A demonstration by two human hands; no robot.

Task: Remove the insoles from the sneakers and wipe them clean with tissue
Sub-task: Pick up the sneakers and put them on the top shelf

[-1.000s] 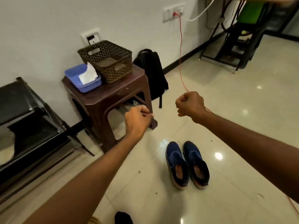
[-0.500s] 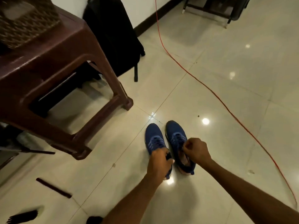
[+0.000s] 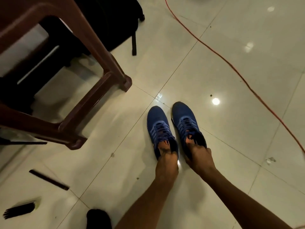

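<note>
Two blue sneakers stand side by side on the tiled floor, toes pointing away from me. My left hand (image 3: 166, 159) reaches into the opening of the left sneaker (image 3: 158, 126), its fingers curled inside at the heel. My right hand (image 3: 198, 156) does the same in the right sneaker (image 3: 184, 118), fingers hooked into the opening. The insoles are hidden inside the shoes, under my fingers. No tissue shows in this view.
A brown plastic stool (image 3: 92, 90) stands to the left, with a black backpack (image 3: 115, 22) behind it. A red cable (image 3: 231, 65) runs across the floor on the right. A dark stick (image 3: 48, 180) and a brush (image 3: 19, 210) lie at lower left.
My head tilted down from the stool and basket to the floor. Both hands dropped from chest height to the sneakers and now reach into their openings.
</note>
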